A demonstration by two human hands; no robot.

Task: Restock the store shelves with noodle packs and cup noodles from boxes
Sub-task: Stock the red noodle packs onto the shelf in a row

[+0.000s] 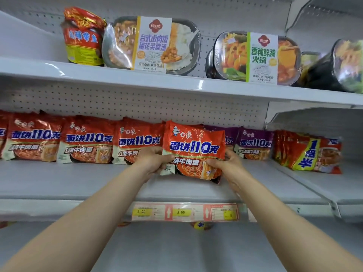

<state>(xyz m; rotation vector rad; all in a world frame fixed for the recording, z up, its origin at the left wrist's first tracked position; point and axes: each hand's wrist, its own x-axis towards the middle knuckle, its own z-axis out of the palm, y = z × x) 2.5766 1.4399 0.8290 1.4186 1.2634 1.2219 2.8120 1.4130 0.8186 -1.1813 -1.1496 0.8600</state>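
At the centre of the frame, both hands held one red noodle pack (193, 149) upright above the middle shelf (59, 181); the left hand (152, 160) had its grip closed on the pack's lower left edge, fingers curled round it; the right hand (228, 163) pinched the lower right edge; more red packs (86, 140) stood in a row to its left, purple packs (254, 143) just right; boxed meals (152, 44) lined the upper shelf (117, 77).

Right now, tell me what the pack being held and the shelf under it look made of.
Red noodle pack, held by both hands: thin glossy plastic film, going by the crinkles and bright glare streaks. Middle shelf: likely white-painted sheet metal, smooth with a soft sheen; its perforated back panel suggests the same, though the look alone cannot confirm metal.
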